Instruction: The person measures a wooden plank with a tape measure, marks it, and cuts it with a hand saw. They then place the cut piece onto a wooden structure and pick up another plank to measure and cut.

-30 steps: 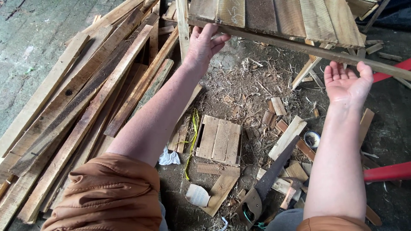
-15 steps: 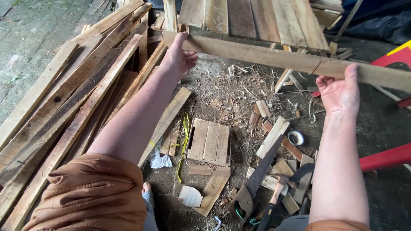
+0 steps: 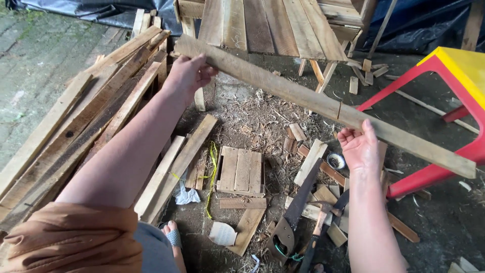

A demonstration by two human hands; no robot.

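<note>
Lifted clear of pallet, long weathered wooden plank (image 3: 303, 98) runs diagonally, upper left to lower right; left hand (image 3: 188, 76) grips upper end, right hand (image 3: 359, 147) clasps midsection underneath.

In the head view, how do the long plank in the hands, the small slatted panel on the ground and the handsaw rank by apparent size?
1. Long plank, held by the left hand and right hand; nearer the camera, so partly flattered.
2. and 3. Slatted panel and handsaw look alike in extent; unsure.
</note>
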